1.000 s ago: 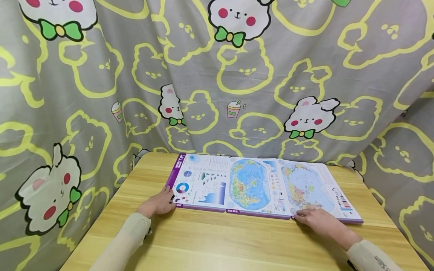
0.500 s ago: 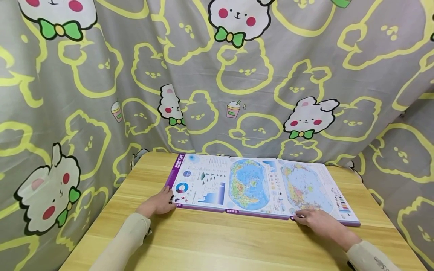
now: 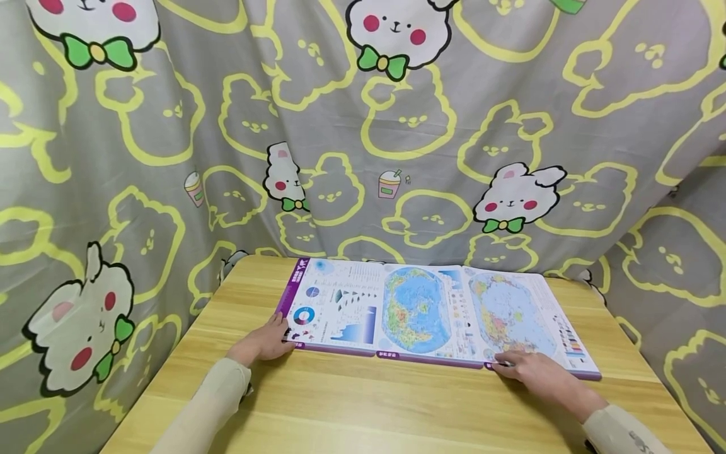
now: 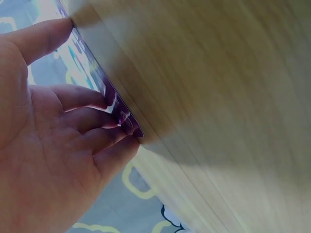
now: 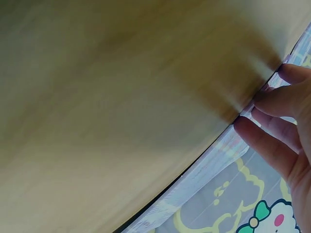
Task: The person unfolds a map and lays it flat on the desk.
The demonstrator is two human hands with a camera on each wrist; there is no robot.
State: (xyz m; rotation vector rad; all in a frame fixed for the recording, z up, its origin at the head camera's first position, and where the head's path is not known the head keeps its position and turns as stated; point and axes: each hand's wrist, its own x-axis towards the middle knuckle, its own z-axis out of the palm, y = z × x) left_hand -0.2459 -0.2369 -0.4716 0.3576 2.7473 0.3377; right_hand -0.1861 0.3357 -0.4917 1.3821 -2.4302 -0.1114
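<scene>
A folding world map [image 3: 420, 309] lies spread on the table in three panels, with a purple left border. Its left panel carries charts; the other two each bear a world map. My left hand [image 3: 263, 340] rests at the near left corner. In the left wrist view the fingertips [image 4: 129, 138] touch the purple corner, and the thumb touches farther along the edge. My right hand [image 3: 535, 372] is at the near edge of the right panel, by the seam. In the right wrist view its fingertips [image 5: 243, 126] touch the map's edge, fingers slightly bent.
The wooden table [image 3: 363, 410] extends in front of the map and to both sides. A grey curtain [image 3: 340, 126] with yellow outlines and rabbit prints hangs close behind the table and along both sides.
The right panel's outer near corner has moved slightly left and toward me. Both hands have stayed nearly in place.
</scene>
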